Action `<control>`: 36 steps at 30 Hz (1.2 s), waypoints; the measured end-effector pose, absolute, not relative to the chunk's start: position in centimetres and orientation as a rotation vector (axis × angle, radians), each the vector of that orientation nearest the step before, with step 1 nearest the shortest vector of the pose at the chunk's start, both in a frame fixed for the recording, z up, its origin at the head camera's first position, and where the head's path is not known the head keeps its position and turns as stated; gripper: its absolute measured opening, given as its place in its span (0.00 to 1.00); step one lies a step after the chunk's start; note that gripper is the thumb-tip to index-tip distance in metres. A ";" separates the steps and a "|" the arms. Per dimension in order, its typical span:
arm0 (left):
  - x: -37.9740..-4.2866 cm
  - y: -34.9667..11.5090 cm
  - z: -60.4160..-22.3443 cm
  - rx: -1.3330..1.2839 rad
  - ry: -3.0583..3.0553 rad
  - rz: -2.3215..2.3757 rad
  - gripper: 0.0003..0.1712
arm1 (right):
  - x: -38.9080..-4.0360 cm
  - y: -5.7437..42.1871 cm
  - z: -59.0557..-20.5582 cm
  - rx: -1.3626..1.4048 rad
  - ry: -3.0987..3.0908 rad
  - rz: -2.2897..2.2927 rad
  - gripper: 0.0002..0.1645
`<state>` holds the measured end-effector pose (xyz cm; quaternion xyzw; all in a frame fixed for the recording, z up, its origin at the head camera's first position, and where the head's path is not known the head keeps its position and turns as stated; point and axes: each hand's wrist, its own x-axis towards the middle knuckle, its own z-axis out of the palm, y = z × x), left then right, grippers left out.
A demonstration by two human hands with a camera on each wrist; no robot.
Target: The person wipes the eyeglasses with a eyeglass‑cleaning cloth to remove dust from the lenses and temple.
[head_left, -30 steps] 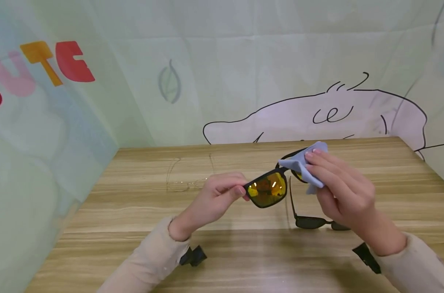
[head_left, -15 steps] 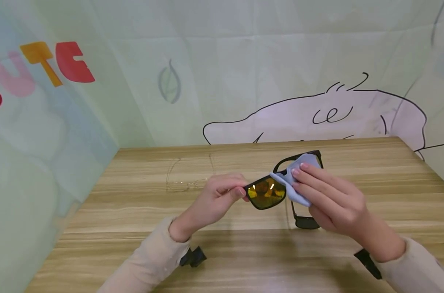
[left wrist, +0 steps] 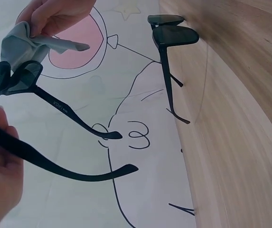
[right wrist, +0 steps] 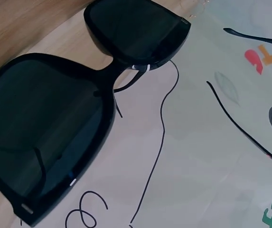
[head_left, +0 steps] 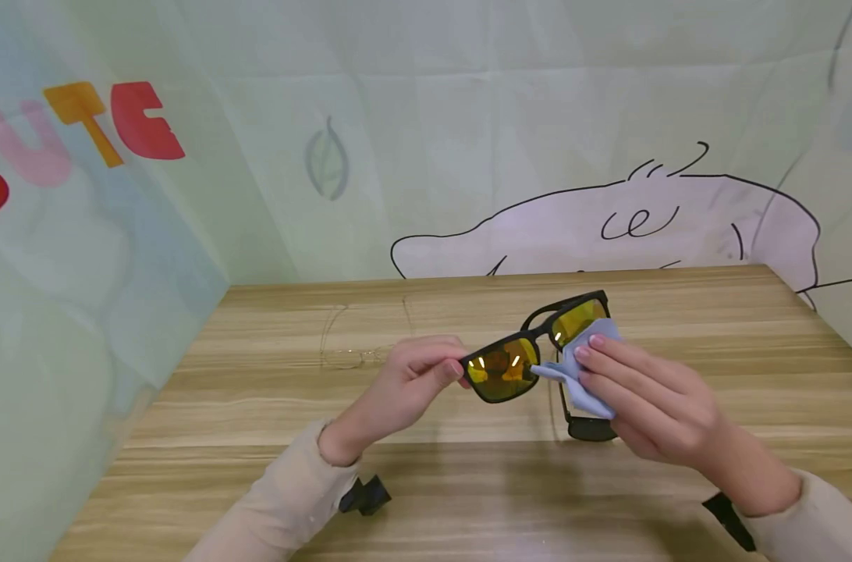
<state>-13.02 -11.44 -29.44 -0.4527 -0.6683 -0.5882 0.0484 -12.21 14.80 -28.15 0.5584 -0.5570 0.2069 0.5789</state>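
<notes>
Black-framed sunglasses (head_left: 499, 373) with yellow mirrored lenses are held tilted above the table. My left hand (head_left: 401, 386) pinches them at the left lens's outer corner, thumb toward me. A light blue cloth (head_left: 572, 382) lies bunched under the fingers of my right hand (head_left: 668, 402), against the lower part of the right lens. In the left wrist view, the cloth (left wrist: 18, 45) is gripped between thumb and fingers, and both temples of the held pair point away from the lenses. Dark-lensed sunglasses (head_left: 590, 428) stand on the table below, partly hidden by the right hand.
Thin wire-framed glasses (head_left: 359, 357) lie on the wooden table (head_left: 468, 499) behind the left hand. The dark sunglasses (right wrist: 45, 109) loom large in the right wrist view. A printed backdrop (head_left: 426, 156) rises at the table's far edge. Small black pieces (head_left: 365, 496) sit near the cuffs.
With the cloth, my right hand has slid left and down over the right lens, uncovering its upper part. The left hand keeps its pinch, and the held sunglasses have shifted slightly left.
</notes>
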 end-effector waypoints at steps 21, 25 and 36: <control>-13.2 -11.7 -29.1 -1.528 -1.961 -1.815 0.23 | -12.6 14.9 -26.9 1.070 -1.315 0.682 0.15; -13.2 -11.4 -29.1 -1.543 -1.964 -1.775 0.24 | -12.6 14.3 -26.7 1.085 -1.290 0.692 0.14; -13.1 -11.0 -29.0 -1.511 -2.023 -1.712 0.24 | -12.5 13.4 -26.9 1.206 -1.271 0.601 0.13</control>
